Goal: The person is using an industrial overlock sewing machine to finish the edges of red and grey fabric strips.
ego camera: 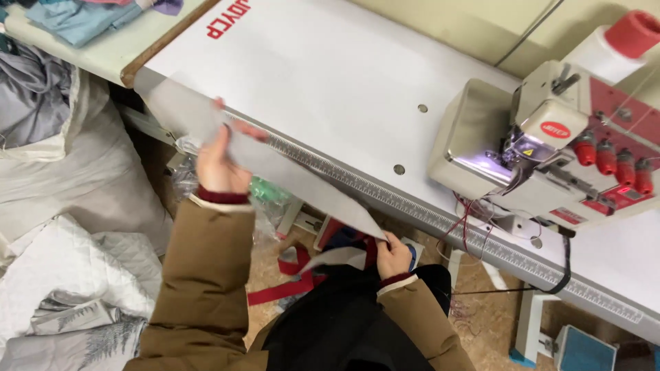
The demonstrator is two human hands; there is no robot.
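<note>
Held thin white fabric strip (275,165) stretched taut along front edge of white sewing table (344,75), left of cream overlock sewing machine (543,151).
Left hand (218,165) raised, fingers closed, pinching strip's upper end.
Right hand (393,255) low near lap, fingers pinched shut on lower end.
Step judged: straightening strip before stitching; next called for feeding end under presser foot.
Large pale sack (89,172) at left, grey cloth inside.

Pale grey fabric strip (275,161), stretched taut
</note>
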